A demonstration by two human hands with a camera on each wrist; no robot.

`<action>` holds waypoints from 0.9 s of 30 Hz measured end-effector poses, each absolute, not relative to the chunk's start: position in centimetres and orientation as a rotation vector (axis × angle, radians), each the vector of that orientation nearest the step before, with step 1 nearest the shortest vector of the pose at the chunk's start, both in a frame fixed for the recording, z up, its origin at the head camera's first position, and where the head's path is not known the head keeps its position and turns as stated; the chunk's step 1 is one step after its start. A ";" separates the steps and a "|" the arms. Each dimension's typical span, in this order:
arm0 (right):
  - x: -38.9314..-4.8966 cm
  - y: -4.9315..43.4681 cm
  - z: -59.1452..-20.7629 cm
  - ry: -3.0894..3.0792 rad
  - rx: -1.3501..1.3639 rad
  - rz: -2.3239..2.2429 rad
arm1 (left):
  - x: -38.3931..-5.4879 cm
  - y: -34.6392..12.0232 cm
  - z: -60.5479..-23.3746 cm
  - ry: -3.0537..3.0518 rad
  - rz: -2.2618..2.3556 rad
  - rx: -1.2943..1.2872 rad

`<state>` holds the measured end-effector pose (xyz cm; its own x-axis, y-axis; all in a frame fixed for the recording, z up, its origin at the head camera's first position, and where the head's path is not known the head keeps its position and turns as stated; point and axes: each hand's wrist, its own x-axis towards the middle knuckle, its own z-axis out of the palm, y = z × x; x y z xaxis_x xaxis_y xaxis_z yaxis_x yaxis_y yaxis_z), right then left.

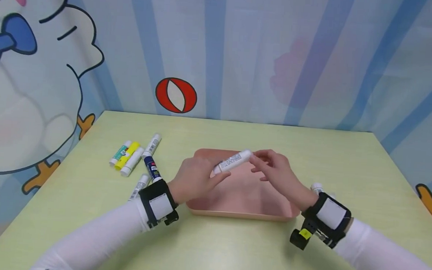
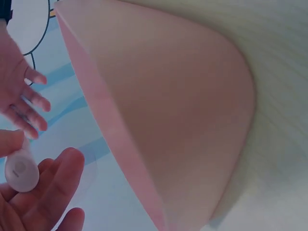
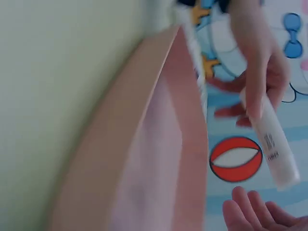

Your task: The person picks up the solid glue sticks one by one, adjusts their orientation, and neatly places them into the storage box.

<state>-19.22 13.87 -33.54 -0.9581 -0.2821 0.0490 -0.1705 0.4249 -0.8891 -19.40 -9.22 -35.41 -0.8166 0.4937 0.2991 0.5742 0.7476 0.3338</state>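
My left hand (image 1: 195, 178) pinches the lower end of a white glue stick (image 1: 233, 161) between thumb and fingers. The stick slants over a shallow pink tray (image 1: 241, 215), with its far end up and to the right. Close to that end is my right hand (image 1: 278, 175), fingers loosely bent. In the right wrist view, the right hand's fingertips (image 3: 240, 195) lie apart from the glue stick (image 3: 273, 144). The left wrist view shows the stick's round end (image 2: 21, 173) between the left thumb and fingers.
Left of the tray lie a teal-and-white stick (image 1: 120, 153), a yellow stick (image 1: 127, 155), a dark blue stick (image 1: 152, 167) and several white ones (image 1: 151, 145). Another white stick (image 1: 316, 186) is partly hidden behind the right wrist. A patterned curtain (image 1: 238, 62) hangs behind the table.
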 end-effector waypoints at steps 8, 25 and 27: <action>-18.2 12.5 -33.9 2.012 -0.161 -1.978 | -18.9 -8.1 -34.7 -2.722 -0.690 -0.840; -17.6 11.5 -34.5 1.971 0.006 -2.126 | -18.7 -7.4 -35.5 -2.750 -0.501 -0.826; -17.7 11.4 -34.7 2.003 -0.007 -2.118 | -18.7 -7.5 -35.6 -2.749 -0.529 -0.832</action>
